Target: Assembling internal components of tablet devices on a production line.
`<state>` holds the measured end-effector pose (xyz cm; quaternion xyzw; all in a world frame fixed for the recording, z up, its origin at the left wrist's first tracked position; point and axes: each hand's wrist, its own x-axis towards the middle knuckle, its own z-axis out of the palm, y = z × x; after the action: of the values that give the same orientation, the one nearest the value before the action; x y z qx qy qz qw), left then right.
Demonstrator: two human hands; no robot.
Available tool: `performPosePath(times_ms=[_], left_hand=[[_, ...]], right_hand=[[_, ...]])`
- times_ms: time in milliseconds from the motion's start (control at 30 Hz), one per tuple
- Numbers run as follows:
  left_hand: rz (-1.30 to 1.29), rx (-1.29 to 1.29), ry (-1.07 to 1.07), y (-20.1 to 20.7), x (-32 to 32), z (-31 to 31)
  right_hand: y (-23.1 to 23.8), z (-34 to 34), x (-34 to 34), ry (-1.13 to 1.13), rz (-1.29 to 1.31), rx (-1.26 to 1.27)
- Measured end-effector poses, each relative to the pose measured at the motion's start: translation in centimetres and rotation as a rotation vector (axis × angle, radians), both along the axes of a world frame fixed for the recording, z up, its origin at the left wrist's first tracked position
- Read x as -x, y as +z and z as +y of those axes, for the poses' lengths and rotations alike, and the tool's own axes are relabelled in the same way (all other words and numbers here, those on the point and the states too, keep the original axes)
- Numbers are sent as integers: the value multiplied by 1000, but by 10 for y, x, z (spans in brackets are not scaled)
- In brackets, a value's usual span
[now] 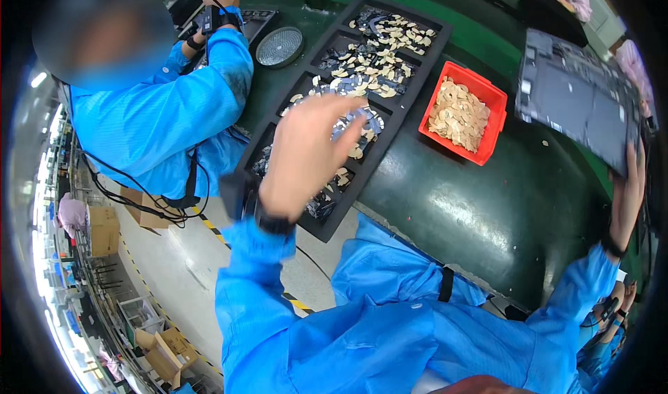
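Note:
My left hand (309,154) is over a long black tray (407,119) divided into compartments. Its fingers are curved and the thumb stands a little apart from them; the hand is slightly blurred, and I see nothing between the tips. Small cream-coloured curved pieces (385,63) and dark parts fill the compartments. At the right, my right hand (628,189) grips the near edge of a flat dark device housing (577,98), which is tilted up and shows a large rectangular panel inside. Between the hands stands a red plastic bin (485,159) with many loose tan pieces (458,116).
A round metallic dish (280,47) sits beyond the tray on the green worktop (473,213). To my left, a co-worker in a blue smock (160,116) works close by, with black cables hanging down. Cardboard boxes (167,352) stand on the floor at lower left.

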<state>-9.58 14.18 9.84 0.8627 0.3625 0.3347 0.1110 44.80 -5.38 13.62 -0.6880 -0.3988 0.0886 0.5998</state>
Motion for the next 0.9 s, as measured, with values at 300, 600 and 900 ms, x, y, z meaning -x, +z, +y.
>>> performPosePath(times_ms=[300, 600, 900], left_hand=[[181, 23, -13, -51, -76, 121], [50, 240, -21, -48, -80, 125], [-200, 486, -310, 47, -93, -26]], right_hand=[[-73, -153, 147, -139, 549, 79], [-90, -161, 153, -125, 298, 224], [-39, -121, 213, 18, 3, 263]])
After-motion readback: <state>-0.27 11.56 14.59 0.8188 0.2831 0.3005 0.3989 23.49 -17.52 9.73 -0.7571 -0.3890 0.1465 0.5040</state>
